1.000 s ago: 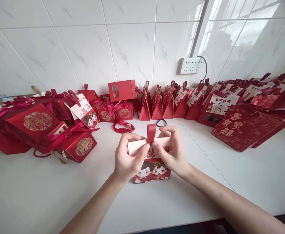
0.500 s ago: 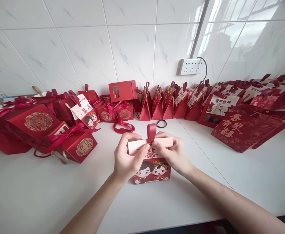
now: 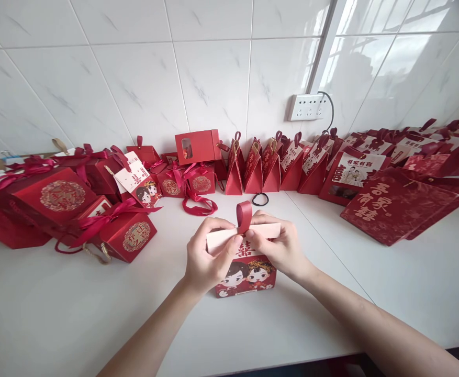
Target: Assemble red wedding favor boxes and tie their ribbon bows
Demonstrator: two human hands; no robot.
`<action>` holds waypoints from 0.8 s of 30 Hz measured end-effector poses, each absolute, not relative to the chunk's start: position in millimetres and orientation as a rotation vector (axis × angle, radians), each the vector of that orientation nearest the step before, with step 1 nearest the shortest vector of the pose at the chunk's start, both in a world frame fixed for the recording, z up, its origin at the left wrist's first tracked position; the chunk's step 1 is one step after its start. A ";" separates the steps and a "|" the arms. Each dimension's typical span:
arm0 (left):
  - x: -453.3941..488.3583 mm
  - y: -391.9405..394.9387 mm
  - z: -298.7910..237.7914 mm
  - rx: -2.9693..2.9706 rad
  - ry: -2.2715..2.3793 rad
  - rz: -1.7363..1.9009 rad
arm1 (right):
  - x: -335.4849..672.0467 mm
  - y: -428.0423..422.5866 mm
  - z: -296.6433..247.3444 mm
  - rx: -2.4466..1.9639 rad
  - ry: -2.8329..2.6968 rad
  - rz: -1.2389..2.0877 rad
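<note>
A small gift box with a cartoon couple on its red lower half stands on the white counter in front of me. Its pale top flap carries a red ribbon loop sticking up in the middle. My left hand pinches the left side of the flap, thumb on the front near the loop. My right hand grips the right side, fingers curled over the top edge. Both hands are closed on the box.
Many red gift boxes and bags line the tiled wall: ribboned boxes at left, a row of triangular bags in the middle, flat red bags at right. A black hair tie lies behind the box. A wall socket hangs above.
My right hand's fingers have come down from above the flap and now lie curled over its top edge. The box has barely shifted.
</note>
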State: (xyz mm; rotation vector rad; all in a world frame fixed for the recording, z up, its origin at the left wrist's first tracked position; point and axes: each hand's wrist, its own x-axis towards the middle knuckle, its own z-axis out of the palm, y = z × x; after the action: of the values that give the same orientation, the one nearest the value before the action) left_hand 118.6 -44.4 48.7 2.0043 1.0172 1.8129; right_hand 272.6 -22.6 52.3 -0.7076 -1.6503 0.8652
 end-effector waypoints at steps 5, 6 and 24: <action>118.8 -44.4 48.9 2.033 0.975 1.801 | 272.7 -22.2 52.1 -0.701 -1.654 0.877; 119.0 -44.5 49.3 2.036 0.986 1.805 | 272.6 -22.1 52.0 -0.702 -1.654 0.874; 120.9 -45.1 49.2 1.997 1.123 1.832 | 272.6 -21.3 52.0 -0.714 -1.640 0.886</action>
State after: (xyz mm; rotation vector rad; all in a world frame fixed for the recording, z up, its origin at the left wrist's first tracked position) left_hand 120.9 -45.1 49.2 1.9974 1.1234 1.8323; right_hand 272.6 -21.3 52.0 -0.7139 -1.6404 0.8856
